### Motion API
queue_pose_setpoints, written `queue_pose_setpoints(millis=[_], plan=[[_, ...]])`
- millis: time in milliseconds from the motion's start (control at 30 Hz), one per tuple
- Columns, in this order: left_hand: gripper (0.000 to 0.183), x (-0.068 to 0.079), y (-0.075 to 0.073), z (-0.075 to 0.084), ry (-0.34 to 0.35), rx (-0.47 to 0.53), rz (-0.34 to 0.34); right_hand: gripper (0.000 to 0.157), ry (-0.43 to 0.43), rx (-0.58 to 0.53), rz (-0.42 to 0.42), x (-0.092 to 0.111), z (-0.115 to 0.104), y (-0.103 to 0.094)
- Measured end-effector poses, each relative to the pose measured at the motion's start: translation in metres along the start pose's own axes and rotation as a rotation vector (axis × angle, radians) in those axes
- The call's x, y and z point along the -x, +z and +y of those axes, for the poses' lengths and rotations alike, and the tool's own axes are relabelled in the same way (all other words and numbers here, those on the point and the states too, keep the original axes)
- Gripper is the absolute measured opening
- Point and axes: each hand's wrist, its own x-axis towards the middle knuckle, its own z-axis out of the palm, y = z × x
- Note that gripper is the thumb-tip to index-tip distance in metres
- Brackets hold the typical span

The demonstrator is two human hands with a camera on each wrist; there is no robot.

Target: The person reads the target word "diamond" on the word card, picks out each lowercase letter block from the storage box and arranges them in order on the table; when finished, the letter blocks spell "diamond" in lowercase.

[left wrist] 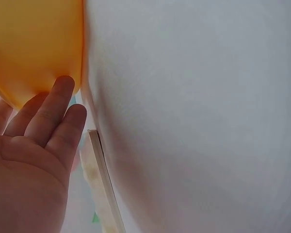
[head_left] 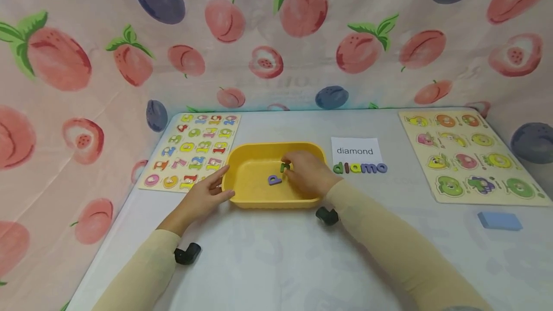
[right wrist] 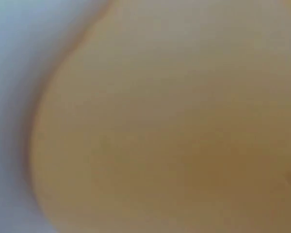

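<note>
A yellow plastic tub [head_left: 255, 204] sits mid-table with a purple letter P [head_left: 274, 180] lying on its floor. Reaching over the right side, my right hand [head_left: 307, 172] pinches a green letter n [head_left: 284, 167] inside it, between thumb and fingertips. At the tub's left end, my left hand [head_left: 205, 200] touches the wall with fairly straight fingers [left wrist: 63, 90]. Only the blurred yellow tub wall [right wrist: 136, 145] fills most of the right wrist view; the hand is hidden there. Right of the tub, colourful letters reading "diamo" [head_left: 367, 168] stand in a row.
A white card [head_left: 356, 143] printed "diamond" lies just behind the letter row. The number puzzle board [head_left: 174, 131] is at the back left, partly behind the tub. At right lie a fruit puzzle board [head_left: 449, 196] and a light blue block [head_left: 499, 221].
</note>
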Motion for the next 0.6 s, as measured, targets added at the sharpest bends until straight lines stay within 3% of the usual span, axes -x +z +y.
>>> queue_pose_setpoints(millis=[200,600], plan=[[0.081,0.000,0.001,-0.001,-0.007,0.000,-0.003,0.035,-0.025,0.024,0.048,0.016,0.006,-0.028],[0.080,0.001,0.000,0.000,0.003,-0.021,-0.001,0.035,0.027,0.027,0.163,0.055,0.062,-0.072]])
